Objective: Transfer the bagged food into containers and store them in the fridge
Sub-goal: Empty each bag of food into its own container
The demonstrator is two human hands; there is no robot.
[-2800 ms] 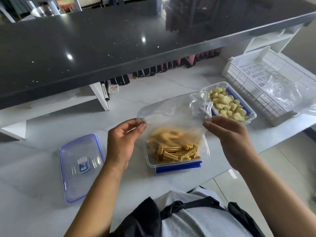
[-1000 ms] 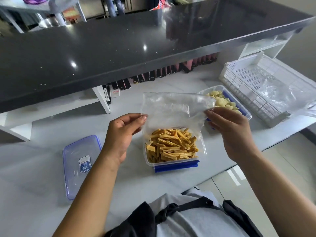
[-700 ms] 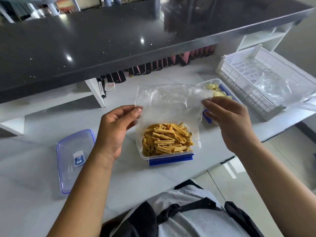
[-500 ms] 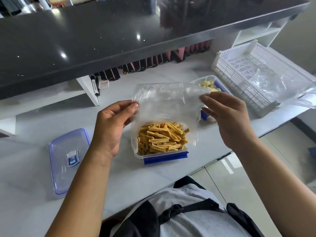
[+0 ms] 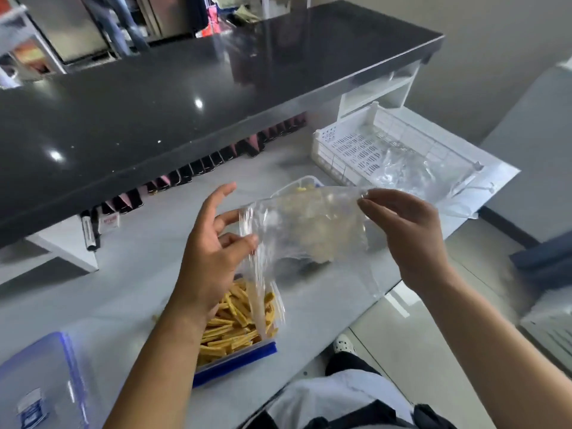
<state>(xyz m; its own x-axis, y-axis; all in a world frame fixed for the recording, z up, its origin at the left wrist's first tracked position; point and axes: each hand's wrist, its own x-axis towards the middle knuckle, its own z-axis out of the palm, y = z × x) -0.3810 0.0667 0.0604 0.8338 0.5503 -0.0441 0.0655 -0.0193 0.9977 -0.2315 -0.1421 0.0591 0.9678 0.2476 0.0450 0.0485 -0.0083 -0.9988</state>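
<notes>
Both hands are raised above the white counter [image 5: 130, 283], stretching an emptied clear bag [image 5: 309, 233] between them. The left hand [image 5: 213, 252] pinches the bag's left edge between thumb and bent fingers, index finger extended free. The right hand [image 5: 408, 239] grips the upper right corner between thumb and fingertips. The container [image 5: 238, 326] of yellow strips sits below the bag at the counter's near edge, partly hidden by the left wrist. A second container [image 5: 301, 184] shows only dimly through the plastic. The lid [image 5: 40, 382] at lower left is cut off; its label is unreadable.
</notes>
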